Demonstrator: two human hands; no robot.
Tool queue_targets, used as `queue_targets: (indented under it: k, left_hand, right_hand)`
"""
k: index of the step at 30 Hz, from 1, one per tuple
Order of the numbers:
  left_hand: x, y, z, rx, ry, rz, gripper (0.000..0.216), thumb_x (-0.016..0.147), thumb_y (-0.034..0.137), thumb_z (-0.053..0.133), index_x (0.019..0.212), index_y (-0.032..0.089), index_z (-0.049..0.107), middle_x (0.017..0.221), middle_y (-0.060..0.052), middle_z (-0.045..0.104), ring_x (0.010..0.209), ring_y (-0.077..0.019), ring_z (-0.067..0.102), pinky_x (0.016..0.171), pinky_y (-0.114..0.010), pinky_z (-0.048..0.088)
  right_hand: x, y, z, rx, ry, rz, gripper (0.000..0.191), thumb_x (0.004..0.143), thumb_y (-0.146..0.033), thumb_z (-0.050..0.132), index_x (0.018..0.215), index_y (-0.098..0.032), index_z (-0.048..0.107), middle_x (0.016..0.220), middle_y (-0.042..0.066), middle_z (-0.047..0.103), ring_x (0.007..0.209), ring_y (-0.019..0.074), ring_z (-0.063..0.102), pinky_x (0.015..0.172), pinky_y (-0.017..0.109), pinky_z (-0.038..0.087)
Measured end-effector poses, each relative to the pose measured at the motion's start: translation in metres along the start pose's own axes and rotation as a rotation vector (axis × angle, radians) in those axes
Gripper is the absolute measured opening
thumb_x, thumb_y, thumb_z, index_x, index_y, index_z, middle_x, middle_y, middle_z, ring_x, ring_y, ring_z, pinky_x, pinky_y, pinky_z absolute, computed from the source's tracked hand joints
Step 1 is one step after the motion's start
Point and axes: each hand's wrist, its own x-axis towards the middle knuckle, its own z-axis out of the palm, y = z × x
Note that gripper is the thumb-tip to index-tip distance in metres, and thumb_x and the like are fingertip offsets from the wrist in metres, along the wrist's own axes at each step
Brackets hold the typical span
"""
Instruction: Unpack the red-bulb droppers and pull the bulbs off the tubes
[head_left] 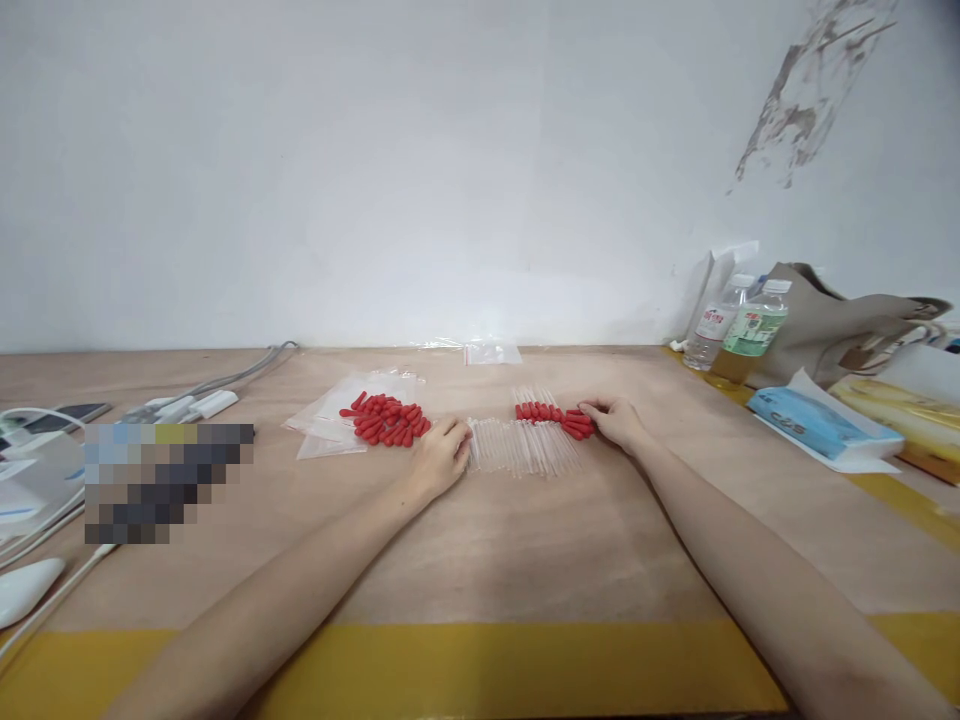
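Note:
A row of thin clear tubes (499, 447) lies side by side on the table between my hands. At its left end is my left hand (441, 460), with curled fingers pressed together against the tubes; whatever they grip is hidden. Droppers with red rubber bulbs (538, 412) lie at the right end, their clear stems pointing away from me and overlapping the tubes. My right hand (616, 424) pinches the end of one red bulb there between thumb and forefinger. Left of my left hand, a heap of loose red bulbs (386, 420) rests partly on clear plastic bags (322, 410).
A small zip bag (493, 353) lies by the wall. Two bottles (754, 325), a grey bag (825, 325) and a blue tissue pack (825, 420) stand at right. Cables, white adapters (214, 403) and a white mouse (28, 590) are at left. Yellow tape (517, 665) edges the table.

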Motion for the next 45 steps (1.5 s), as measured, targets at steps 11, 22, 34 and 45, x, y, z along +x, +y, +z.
queue_targets:
  k: [11, 22, 34, 45]
  left_hand:
    - [-0.008, 0.003, 0.000, -0.148, 0.053, -0.051, 0.019, 0.076, 0.017, 0.048, 0.089, 0.014, 0.062, 0.087, -0.007, 0.052, 0.079, -0.0147, 0.055, 0.070, -0.028, 0.050]
    - [-0.006, 0.014, -0.010, -0.070, -0.116, 0.044, 0.039, 0.075, 0.041, 0.056, 0.107, 0.019, 0.057, 0.112, -0.010, 0.053, 0.105, -0.0243, 0.049, 0.089, -0.039, 0.042]
    - [-0.006, 0.007, -0.014, -0.044, -0.235, 0.042, 0.024, 0.079, 0.030, 0.049, 0.099, 0.021, 0.058, 0.109, -0.005, 0.059, 0.106, -0.0193, 0.051, 0.101, -0.044, 0.027]
    - [-0.009, 0.003, -0.014, -0.060, -0.270, 0.056, 0.030, 0.080, 0.035, 0.050, 0.105, 0.021, 0.057, 0.107, -0.005, 0.061, 0.109, -0.0196, 0.051, 0.103, -0.044, 0.025]
  right_hand:
    - [-0.003, -0.012, -0.004, -0.207, 0.189, 0.003, 0.042, 0.076, -0.042, 0.046, 0.093, -0.009, 0.065, 0.073, 0.009, 0.066, 0.058, 0.0159, 0.058, 0.056, 0.027, 0.044]
    - [-0.019, -0.088, 0.023, -0.592, -0.021, -0.197, 0.022, 0.070, -0.037, 0.055, 0.078, -0.023, 0.069, 0.079, 0.003, 0.067, 0.078, 0.0183, 0.056, 0.072, 0.029, 0.037]
    - [-0.022, -0.098, 0.038, -0.900, -0.087, -0.094, 0.031, 0.079, -0.038, 0.044, 0.071, -0.021, 0.069, 0.081, 0.009, 0.066, 0.089, 0.0243, 0.053, 0.078, 0.038, 0.029]
    - [-0.026, -0.107, 0.036, -0.730, 0.004, -0.013, 0.033, 0.079, -0.042, 0.042, 0.070, -0.023, 0.068, 0.072, 0.004, 0.067, 0.072, 0.0189, 0.058, 0.066, 0.029, 0.034]
